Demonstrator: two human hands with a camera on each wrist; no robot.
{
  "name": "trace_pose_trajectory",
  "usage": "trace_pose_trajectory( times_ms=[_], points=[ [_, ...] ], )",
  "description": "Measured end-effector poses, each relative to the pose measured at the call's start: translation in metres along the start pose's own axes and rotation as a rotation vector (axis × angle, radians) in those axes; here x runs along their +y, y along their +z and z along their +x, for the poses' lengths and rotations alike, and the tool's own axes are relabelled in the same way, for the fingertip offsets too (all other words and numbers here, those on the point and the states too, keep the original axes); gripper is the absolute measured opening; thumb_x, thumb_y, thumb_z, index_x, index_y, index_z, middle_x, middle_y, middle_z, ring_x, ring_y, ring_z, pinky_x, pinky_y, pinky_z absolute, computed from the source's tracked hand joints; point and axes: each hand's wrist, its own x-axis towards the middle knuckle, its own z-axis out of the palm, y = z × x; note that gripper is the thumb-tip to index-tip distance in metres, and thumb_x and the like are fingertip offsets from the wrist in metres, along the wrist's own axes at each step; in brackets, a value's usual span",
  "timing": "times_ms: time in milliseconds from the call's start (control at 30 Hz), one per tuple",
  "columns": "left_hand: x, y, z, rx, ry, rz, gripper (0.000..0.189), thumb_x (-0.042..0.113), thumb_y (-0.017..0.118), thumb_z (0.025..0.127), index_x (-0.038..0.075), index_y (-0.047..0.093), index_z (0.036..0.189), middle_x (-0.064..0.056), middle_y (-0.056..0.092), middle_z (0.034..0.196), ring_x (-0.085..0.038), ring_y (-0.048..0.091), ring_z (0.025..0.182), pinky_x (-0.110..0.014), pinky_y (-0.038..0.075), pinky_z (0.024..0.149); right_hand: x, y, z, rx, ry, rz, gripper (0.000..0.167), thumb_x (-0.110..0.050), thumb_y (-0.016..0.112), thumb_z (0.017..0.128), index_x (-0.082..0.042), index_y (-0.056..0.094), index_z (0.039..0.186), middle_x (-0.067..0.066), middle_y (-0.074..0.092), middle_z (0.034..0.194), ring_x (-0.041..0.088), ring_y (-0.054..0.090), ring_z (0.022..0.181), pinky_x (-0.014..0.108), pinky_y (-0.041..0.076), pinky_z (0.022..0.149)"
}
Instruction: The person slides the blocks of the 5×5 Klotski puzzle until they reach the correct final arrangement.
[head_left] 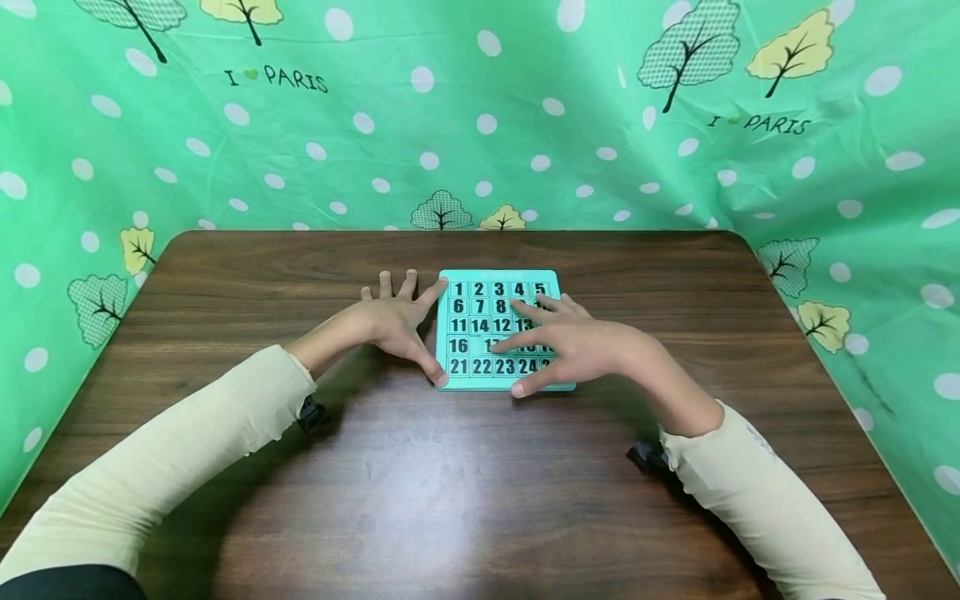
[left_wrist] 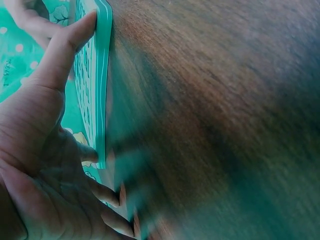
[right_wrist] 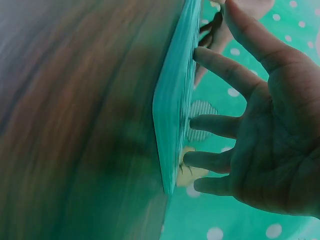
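A teal number slide puzzle [head_left: 491, 386] lies flat on the table, its tiles bearing black numbers in rows. The fourth row has a gap between 16 and 17; the right hand covers part of the right-hand columns. My left hand [head_left: 393, 323] spans the puzzle's left side, thumb at the near corner and index finger at the far one, its other fingers stretched out over the table. Over the right part is my right hand [head_left: 577, 343], fingers spread, with the index fingertip on the 17 tile and the thumb by the near edge. In the right wrist view, its fingers [right_wrist: 215, 126] extend towards the puzzle face.
The dark wooden table [head_left: 420, 500] carries the puzzle towards its far side. A green curtain [head_left: 517, 92] with white dots and printed trees hangs behind the table and along both sides. Dark wrist devices [head_left: 648, 457] show below the pale sleeves [head_left: 217, 433].
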Motion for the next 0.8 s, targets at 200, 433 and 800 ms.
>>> trace_pose_trajectory(
  times_ms=[200, 433, 800],
  points=[
    [0.009, -0.006, -0.012, -0.006, 0.011, 0.007, 0.165, 0.084, 0.093, 0.071, 0.036, -0.020, 0.180, -0.031, -0.020, 0.185, -0.067, -0.022, 0.166, -0.089, -0.002, 0.131, 0.011, -0.004, -0.008, 0.021, -0.014, 0.027, 0.059, -0.062, 0.082, 0.099, -0.038, 0.073, 0.152, 0.024, 0.017, 0.189, 0.067, 0.007, 0.171, 0.085, 0.002, 0.134],
    [0.008, -0.006, -0.011, -0.009, 0.001, 0.013, 0.164, 0.084, 0.094, 0.070, 0.035, -0.018, 0.181, -0.031, -0.019, 0.186, -0.067, -0.022, 0.166, -0.089, -0.002, 0.131, 0.003, -0.007, 0.016, 0.038, -0.044, 0.011, 0.074, -0.062, 0.080, 0.100, -0.033, 0.060, 0.165, 0.022, 0.011, 0.190, 0.060, 0.004, 0.174, 0.081, 0.001, 0.137],
    [0.001, 0.001, 0.001, 0.008, -0.008, 0.006, 0.175, 0.099, 0.089, 0.055, 0.043, -0.023, 0.178, -0.028, -0.021, 0.186, -0.066, -0.024, 0.166, -0.091, -0.002, 0.129, -0.004, -0.006, 0.025, -0.022, 0.016, -0.018, 0.081, -0.067, 0.079, 0.099, -0.038, 0.054, 0.170, 0.017, 0.009, 0.191, 0.055, 0.000, 0.176, 0.079, 0.001, 0.138]
  ],
)
